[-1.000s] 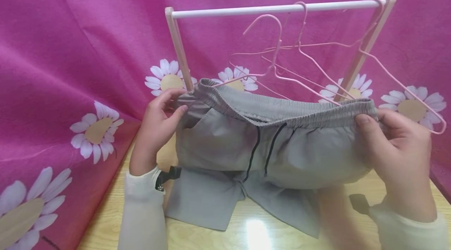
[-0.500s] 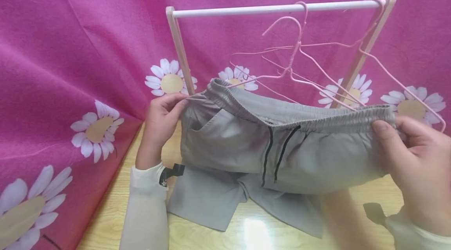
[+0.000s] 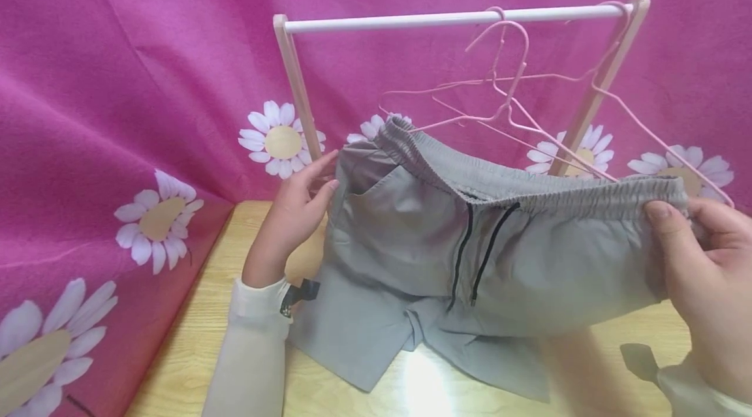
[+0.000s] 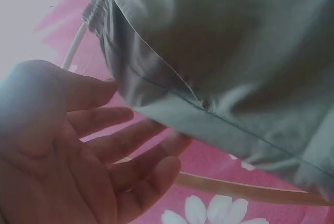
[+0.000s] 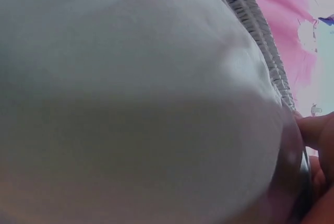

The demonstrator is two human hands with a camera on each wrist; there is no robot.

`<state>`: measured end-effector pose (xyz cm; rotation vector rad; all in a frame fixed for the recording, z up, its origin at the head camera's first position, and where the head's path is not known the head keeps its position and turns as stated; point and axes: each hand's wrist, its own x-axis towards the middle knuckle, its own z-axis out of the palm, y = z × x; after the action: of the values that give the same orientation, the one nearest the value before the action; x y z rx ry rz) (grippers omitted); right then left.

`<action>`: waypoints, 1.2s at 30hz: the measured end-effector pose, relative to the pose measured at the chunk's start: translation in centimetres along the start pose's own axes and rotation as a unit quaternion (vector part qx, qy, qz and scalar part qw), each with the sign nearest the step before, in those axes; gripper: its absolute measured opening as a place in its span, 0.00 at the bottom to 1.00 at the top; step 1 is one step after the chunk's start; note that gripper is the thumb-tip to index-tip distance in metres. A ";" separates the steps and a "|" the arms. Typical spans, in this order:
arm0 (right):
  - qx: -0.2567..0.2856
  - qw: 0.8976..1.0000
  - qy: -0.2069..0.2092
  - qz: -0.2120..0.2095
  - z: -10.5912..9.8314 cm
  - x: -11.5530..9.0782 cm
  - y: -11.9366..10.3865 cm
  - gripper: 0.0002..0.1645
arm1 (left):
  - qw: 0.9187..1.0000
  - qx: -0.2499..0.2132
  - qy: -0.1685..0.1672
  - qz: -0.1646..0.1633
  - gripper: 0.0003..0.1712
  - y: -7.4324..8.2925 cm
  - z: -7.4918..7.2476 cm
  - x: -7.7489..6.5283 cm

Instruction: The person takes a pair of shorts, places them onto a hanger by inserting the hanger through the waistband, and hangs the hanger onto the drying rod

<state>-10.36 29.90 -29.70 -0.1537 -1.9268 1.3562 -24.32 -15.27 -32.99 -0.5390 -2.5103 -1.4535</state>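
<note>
Grey shorts [image 3: 405, 234] with an elastic waistband and black drawstrings [image 3: 461, 257] spread across the head view, their legs hanging low over the table. Inside the waistband sits a pink hanger [image 3: 510, 107], its hook standing free just in front of the rack's bar. My right hand [image 3: 705, 267] pinches the waistband's right end, thumb in front. At the left side of the shorts my left hand [image 3: 299, 208] has its fingertips right by the edge. In the left wrist view those fingers [image 4: 125, 135] are spread and relaxed beside the pocket, gripping no cloth.
A small rack with a white bar [image 3: 388, 23] and wooden posts [image 3: 298, 91] stands behind the shorts. Other pink hangers [image 3: 660, 126] hang from it. Pink cloth [image 3: 147, 45] with daisies covers the back and left of the wooden table [image 3: 194, 332].
The shorts and hanger have shifted right, with both hands following, and the left end has risen. My left hand has let go of the shorts' side.
</note>
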 end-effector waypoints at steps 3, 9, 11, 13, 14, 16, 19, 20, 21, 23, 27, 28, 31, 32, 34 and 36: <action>-0.006 1.000 0.004 -0.014 0.3 0.2 -0.6 0.11 | 1.000 -0.004 -0.003 -0.002 0.34 0.2 0.1 -0.1; -0.058 0.997 0.007 -0.044 1.5 0.7 -2.4 0.07 | 1.000 -0.019 0.006 0.006 0.42 0.8 0.2 -0.4; -0.068 0.996 0.011 -0.059 2.1 1.0 -3.0 0.07 | 1.000 -0.027 0.011 0.009 0.43 1.0 0.3 -0.4; -0.071 0.995 0.021 -0.068 2.8 1.3 -3.6 0.10 | 0.999 -0.036 0.014 0.014 0.44 1.1 0.4 -0.5; -0.071 0.995 0.026 -0.070 3.1 1.5 -4.0 0.11 | 0.999 -0.039 0.015 0.015 0.44 1.1 0.4 -0.5; -0.069 0.993 0.039 -0.083 3.8 1.8 -4.6 0.13 | 0.999 -0.041 0.018 0.017 0.43 1.2 0.4 -0.5; -0.087 0.990 0.063 -0.094 4.9 2.2 -5.7 0.11 | 0.999 -0.038 0.022 0.020 0.42 1.3 0.4 -0.5; -0.090 0.989 0.070 -0.096 5.3 2.3 -6.1 0.09 | 0.999 -0.037 0.023 0.020 0.42 1.4 0.3 -0.6; -0.097 0.986 0.076 -0.112 5.6 2.4 -6.2 0.09 | 0.999 -0.035 0.025 0.020 0.42 1.5 0.3 -0.6; -0.117 0.982 0.090 -0.121 6.2 2.7 -6.6 0.13 | 0.999 -0.031 0.026 0.018 0.41 1.6 0.3 -0.7; -0.127 0.974 0.102 -0.160 7.5 3.1 -6.9 0.20 | 0.999 -0.027 0.028 0.016 0.41 1.8 0.2 -0.7; -0.130 0.973 0.103 -0.159 8.0 3.1 -7.1 0.22 | 0.999 -0.027 0.028 0.016 0.41 1.8 0.2 -0.7; -0.127 0.972 0.094 -0.174 9.4 3.0 -7.2 0.22 | 0.999 -0.026 0.028 0.012 0.41 1.8 0.2 -0.7; -0.131 0.972 0.090 -0.176 9.9 2.9 -7.1 0.22 | 0.999 -0.026 0.028 0.011 0.41 1.8 0.3 -0.7; -0.136 0.971 0.082 -0.178 11.0 2.6 -6.9 0.23 | 0.999 -0.024 0.028 0.009 0.40 1.8 0.3 -0.7; -0.138 0.971 0.075 -0.179 12.1 2.3 -6.6 0.23 | 0.999 -0.021 0.030 0.008 0.40 1.9 0.4 -0.7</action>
<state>-17.58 19.09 -24.73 -0.0381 -1.8959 0.8154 -22.88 -14.20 -31.90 -0.5150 -2.4287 -1.4972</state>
